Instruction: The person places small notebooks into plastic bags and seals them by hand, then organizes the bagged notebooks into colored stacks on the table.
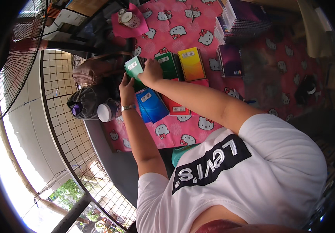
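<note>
Head view, looking down at a person in a white shirt with a black printed band, both bare forearms reaching away from the body over a worktop (183,128) covered with a pink cloth patterned with white cartoon cats. The left hand (127,88) wears a metal wristwatch and rests with fingers together against the near edge of a teal-green spiral notebook (134,68). The right hand (151,72) lies closed over the same notebook from its right side, fingers curled on the cover, so the notebook is clamped between the two hands, tilted up off the cloth at the left end of a row.

Just right of it lies a dark green notebook (168,64), and next to that a yellow and orange notebook (191,63). Nearer the person, under the right forearm, sit a blue notebook (150,104) and a red notebook (177,108), touching each other. Far right, a tall stack of purple notebooks (240,18) stands at the cloth's far edge, with a single purple notebook (230,59) lying near it.

To the left, off the cloth, are a brown handbag (93,70), a white bottle cap (105,112) and a black wire grid panel (64,116). A roll of tape (128,18) sits on a pink sheet at the far left.
</note>
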The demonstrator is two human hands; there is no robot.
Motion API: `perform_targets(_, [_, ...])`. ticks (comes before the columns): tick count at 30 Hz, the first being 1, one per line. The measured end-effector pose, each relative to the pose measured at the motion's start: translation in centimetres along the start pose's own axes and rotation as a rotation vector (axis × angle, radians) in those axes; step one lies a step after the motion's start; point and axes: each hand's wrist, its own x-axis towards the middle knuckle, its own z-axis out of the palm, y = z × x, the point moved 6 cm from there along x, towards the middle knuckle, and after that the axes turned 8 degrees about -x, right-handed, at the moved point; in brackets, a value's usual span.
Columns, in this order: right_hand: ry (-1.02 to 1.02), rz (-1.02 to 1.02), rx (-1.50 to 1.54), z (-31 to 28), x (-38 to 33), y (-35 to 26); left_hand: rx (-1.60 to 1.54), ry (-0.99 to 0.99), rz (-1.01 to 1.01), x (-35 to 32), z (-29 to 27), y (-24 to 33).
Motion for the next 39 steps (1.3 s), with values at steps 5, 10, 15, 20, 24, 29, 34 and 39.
perform_targets(5, [-0.187, -0.357, 0.444, -2.5, 0.5, -4.1, -0.469, 0.021, 0.010, -1.0, 0.3, 3.3])
perform_targets(10, [-0.255, -0.666, 0.355, -11.4, 1.1, -1.6, -0.827, -0.216, 0.098, -6.6, 0.3, 4.6])
perform_targets(15, [-0.076, 0.012, -0.523, -13.3, 3.8, 17.9, -1.506, -0.448, -0.114, -16.4, 10.9, 3.0])
perform_targets(20, [0.130, -0.149, -0.355, -14.3, 3.0, 14.8, -1.184, -0.035, -0.311, -21.7, 12.4, -2.7])
perform_targets(24, [-0.042, -0.418, 0.003, -16.6, 1.0, 7.6, -1.001, 0.025, -0.303, -24.5, 12.8, -1.9])
perform_targets(29, [-0.491, -0.544, 0.131, -17.8, -8.6, 3.6, -1.340, 0.018, -0.297, -25.6, 13.3, -1.0])
perform_targets(34, [-0.032, -0.349, -0.398, -16.4, -7.9, 17.1, -1.036, 0.065, -0.335, -26.8, 13.3, -3.9])
perform_targets(39, [-0.196, -0.363, -0.091, -19.9, -9.2, 11.0, -0.935, 0.174, -0.343, -29.2, 11.7, -5.9])
